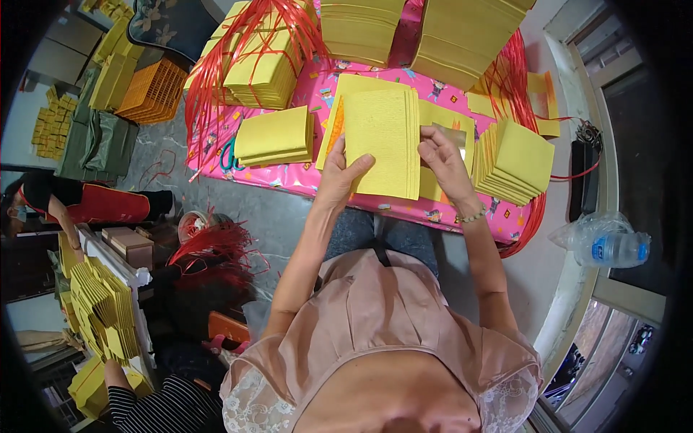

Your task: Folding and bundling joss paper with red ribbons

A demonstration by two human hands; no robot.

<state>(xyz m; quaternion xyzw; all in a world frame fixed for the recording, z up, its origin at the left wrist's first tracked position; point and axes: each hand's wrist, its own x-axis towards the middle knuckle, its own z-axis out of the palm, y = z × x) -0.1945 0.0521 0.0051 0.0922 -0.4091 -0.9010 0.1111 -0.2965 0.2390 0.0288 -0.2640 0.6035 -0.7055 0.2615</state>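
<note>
Upright before me is a thin stack of yellow paper (382, 137) with a lined texture. My left hand (343, 173) grips its lower left side, thumb across the front. At the right edge, the curled fingers and thumb of my right hand (446, 162) pinch the sheets; the exact fingertip contact is partly hidden. Behind the stack, more yellow sheets (361, 83) lie on the pink patterned table cover (310, 90). To the left sits a folded yellow paper pile (273, 136), beside teal-handled scissors (229, 154). A fanned yellow pile (516, 159) rests to the right.
Tall yellow stacks (462, 36) stand at the table's back. Red plastic strips (209, 94) hang over its left corner, and more red strips (516, 79) lie at right. An orange crate (151, 90) and a plastic bottle (621, 249) are nearby. Co-workers handle yellow paper (108, 310) at left.
</note>
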